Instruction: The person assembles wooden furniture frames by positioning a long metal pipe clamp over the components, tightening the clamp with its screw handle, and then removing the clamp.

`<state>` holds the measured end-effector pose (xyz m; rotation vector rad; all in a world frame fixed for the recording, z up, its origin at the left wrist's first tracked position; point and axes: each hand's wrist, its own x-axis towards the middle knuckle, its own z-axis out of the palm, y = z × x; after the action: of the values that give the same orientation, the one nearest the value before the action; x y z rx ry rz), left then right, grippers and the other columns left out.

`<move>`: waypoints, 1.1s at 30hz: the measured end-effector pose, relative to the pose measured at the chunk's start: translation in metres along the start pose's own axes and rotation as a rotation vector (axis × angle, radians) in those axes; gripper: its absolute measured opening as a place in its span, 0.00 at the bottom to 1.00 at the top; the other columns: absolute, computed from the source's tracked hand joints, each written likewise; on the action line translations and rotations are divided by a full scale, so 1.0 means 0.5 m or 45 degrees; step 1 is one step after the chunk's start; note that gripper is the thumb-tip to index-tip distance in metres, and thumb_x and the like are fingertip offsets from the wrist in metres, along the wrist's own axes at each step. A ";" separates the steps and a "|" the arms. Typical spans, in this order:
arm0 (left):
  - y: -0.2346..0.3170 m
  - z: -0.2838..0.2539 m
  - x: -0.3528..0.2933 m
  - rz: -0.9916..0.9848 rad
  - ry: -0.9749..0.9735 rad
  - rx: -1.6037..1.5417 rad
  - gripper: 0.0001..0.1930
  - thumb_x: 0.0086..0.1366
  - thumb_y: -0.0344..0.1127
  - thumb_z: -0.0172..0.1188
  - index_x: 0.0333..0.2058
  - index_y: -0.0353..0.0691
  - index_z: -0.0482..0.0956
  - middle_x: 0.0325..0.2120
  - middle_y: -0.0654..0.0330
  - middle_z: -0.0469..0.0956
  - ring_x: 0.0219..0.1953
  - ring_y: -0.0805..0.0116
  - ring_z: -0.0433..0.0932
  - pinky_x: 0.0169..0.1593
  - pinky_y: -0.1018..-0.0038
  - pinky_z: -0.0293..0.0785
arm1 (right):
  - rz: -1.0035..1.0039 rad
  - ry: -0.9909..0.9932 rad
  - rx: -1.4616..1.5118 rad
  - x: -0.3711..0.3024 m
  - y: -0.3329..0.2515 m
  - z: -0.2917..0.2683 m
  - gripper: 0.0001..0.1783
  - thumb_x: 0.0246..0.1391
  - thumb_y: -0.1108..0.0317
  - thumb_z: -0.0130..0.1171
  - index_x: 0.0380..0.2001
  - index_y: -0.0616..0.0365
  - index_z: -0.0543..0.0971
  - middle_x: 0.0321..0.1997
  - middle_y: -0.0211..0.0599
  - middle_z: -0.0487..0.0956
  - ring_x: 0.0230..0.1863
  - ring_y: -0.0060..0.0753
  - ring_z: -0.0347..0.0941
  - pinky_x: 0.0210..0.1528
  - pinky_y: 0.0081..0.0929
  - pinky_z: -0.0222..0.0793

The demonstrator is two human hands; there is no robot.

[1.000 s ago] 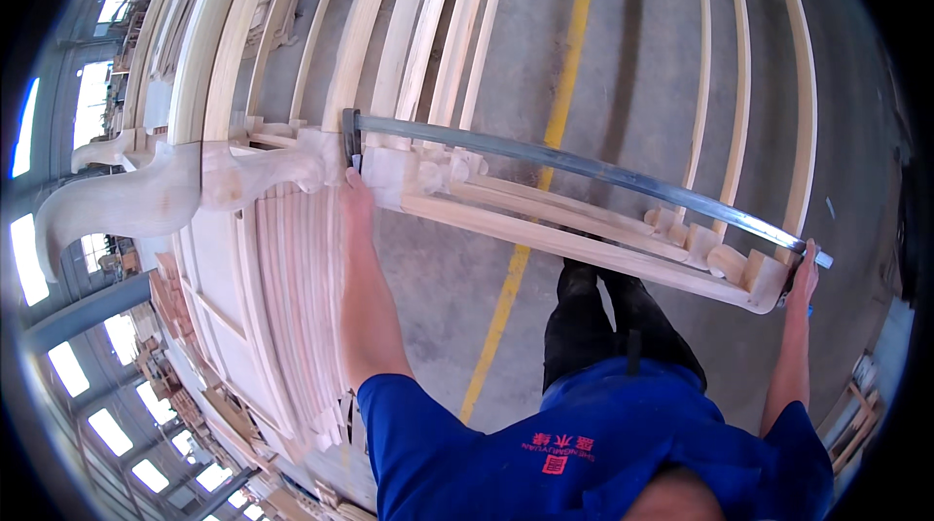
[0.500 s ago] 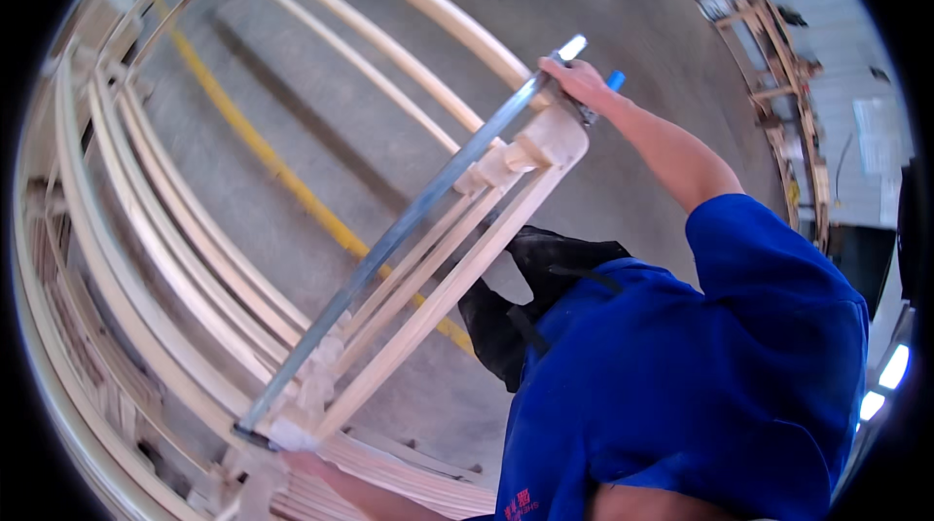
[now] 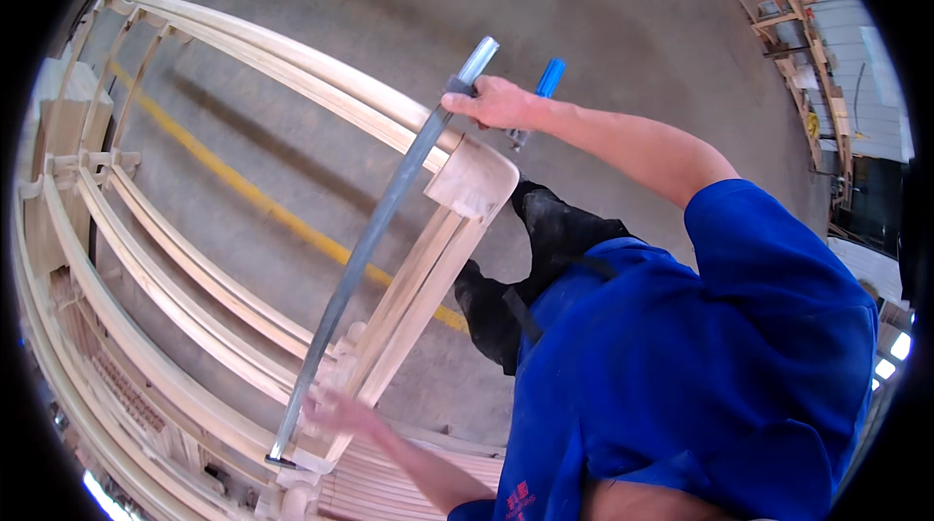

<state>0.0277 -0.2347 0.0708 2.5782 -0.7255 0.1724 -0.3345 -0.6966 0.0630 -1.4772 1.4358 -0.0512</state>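
Note:
A long grey metal bar clamp lies slantwise across the end of a pale wooden frame. My right hand is closed around the clamp near its upper end, by the sliding jaw. Beside that hand, the clamp's blue handle sticks up. At the bar's lower end, a dark fixed jaw sits by the frame's near left corner. My left hand is beside the bar just above that corner, smeared by motion. Whether its fingers touch the bar or the wood is unclear. The frame's rounded corner block lies below my right hand.
More slatted wooden frames stand to the left. Pale slats lie stacked at the lower edge. A yellow line crosses the concrete floor. Wooden racking stands along the far right wall.
My right hand and the clamp's upper end have shifted left, and the blue handle now shows more fully. My left hand has moved up and right from the lower jaw. The view has turned somewhat.

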 end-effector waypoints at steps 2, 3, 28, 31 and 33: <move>0.227 0.068 -0.043 0.115 -0.187 -0.167 0.20 0.73 0.39 0.58 0.54 0.29 0.74 0.52 0.43 0.77 0.54 0.49 0.76 0.58 0.57 0.72 | -0.052 -0.089 -0.011 -0.023 0.014 -0.036 0.42 0.58 0.29 0.56 0.37 0.67 0.82 0.32 0.49 0.82 0.37 0.44 0.80 0.39 0.40 0.75; 0.312 0.088 -0.069 0.165 -0.269 -0.254 0.19 0.72 0.39 0.59 0.52 0.29 0.76 0.50 0.44 0.78 0.53 0.50 0.77 0.57 0.59 0.73 | -0.107 -0.136 -0.022 -0.032 0.003 -0.052 0.43 0.59 0.29 0.55 0.38 0.69 0.82 0.34 0.53 0.83 0.39 0.48 0.81 0.41 0.43 0.76; 0.683 0.250 -0.164 -0.528 -0.596 -0.787 0.26 0.70 0.46 0.61 0.52 0.25 0.73 0.43 0.46 0.81 0.46 0.61 0.81 0.53 0.68 0.75 | 0.050 -0.422 0.595 0.034 0.058 -0.050 0.37 0.69 0.35 0.45 0.36 0.65 0.80 0.30 0.36 0.81 0.30 0.29 0.78 0.34 0.31 0.74; 0.637 0.279 -0.167 -0.566 -0.549 -0.795 0.26 0.70 0.45 0.61 0.51 0.24 0.74 0.42 0.48 0.82 0.45 0.63 0.81 0.52 0.69 0.75 | 0.061 -0.410 0.556 0.053 0.077 -0.027 0.38 0.68 0.32 0.44 0.37 0.61 0.80 0.31 0.36 0.82 0.31 0.28 0.80 0.34 0.29 0.74; 0.619 0.292 -0.162 -0.547 -0.540 -0.726 0.26 0.70 0.45 0.61 0.52 0.24 0.73 0.43 0.47 0.82 0.45 0.65 0.81 0.49 0.70 0.76 | 0.088 -0.425 0.595 0.023 0.045 -0.043 0.39 0.68 0.32 0.43 0.36 0.63 0.81 0.30 0.37 0.82 0.31 0.28 0.80 0.33 0.28 0.72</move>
<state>-0.2031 -0.4983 0.0429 2.1525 -0.2745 -0.6399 -0.3609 -0.7128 0.0513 -0.9974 1.1082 -0.0868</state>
